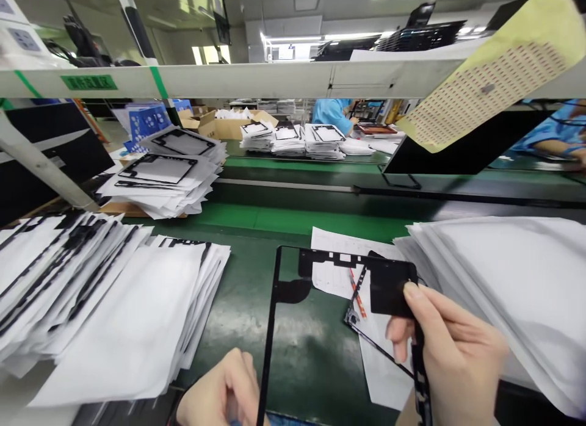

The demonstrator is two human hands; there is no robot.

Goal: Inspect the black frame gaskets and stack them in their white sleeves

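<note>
Between clamped right fingers (430,313): black frame (391,285), near upper-right corner; left fingers (240,377), grip unclear.

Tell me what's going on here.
A person's right grip holds a thin black frame near its upper right corner, raised above a green bench. The left grip is curled beside the frame's lower left edge; whether it holds the frame is unclear. Stacked white sheets flank the work, one lot on the left, another on the right.
</note>
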